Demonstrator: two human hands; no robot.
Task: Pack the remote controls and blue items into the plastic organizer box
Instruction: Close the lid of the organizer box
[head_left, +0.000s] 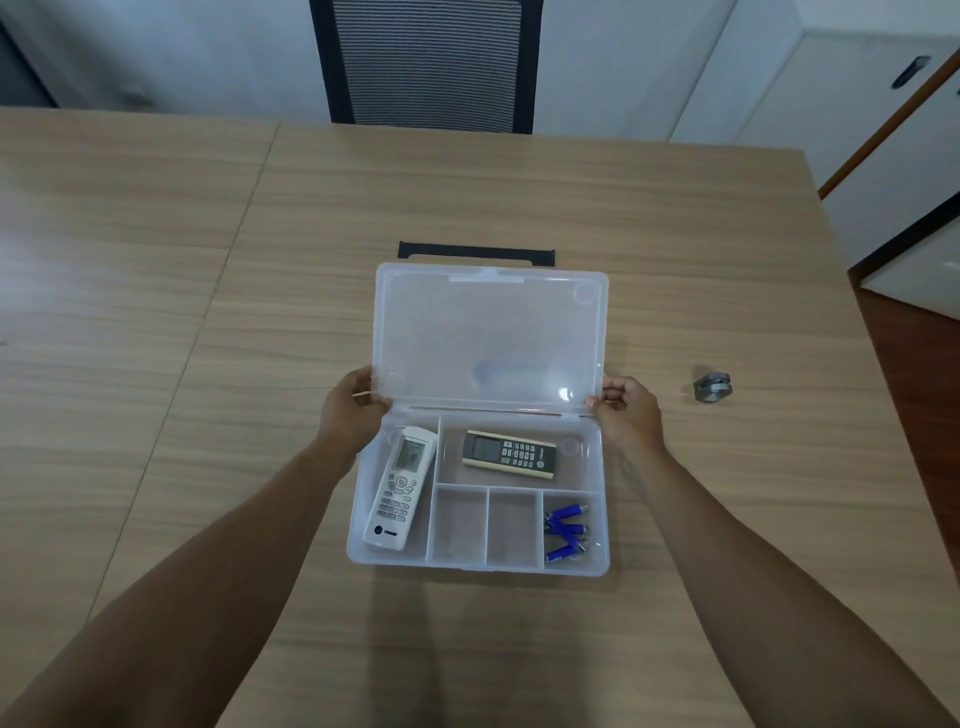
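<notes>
— Anything legible?
— Only on the white remote (400, 488): near its lower end, a round dark logo and a dark brand word beside it, reading roughly "TRANE", though blurred
— And on the tan remote (509, 454)?
— Keys and a small round emblem, too small to read
— Screens?
— Marks on both displays, not readable
— Clear organizer box (387, 560)?
— No print visible
</notes>
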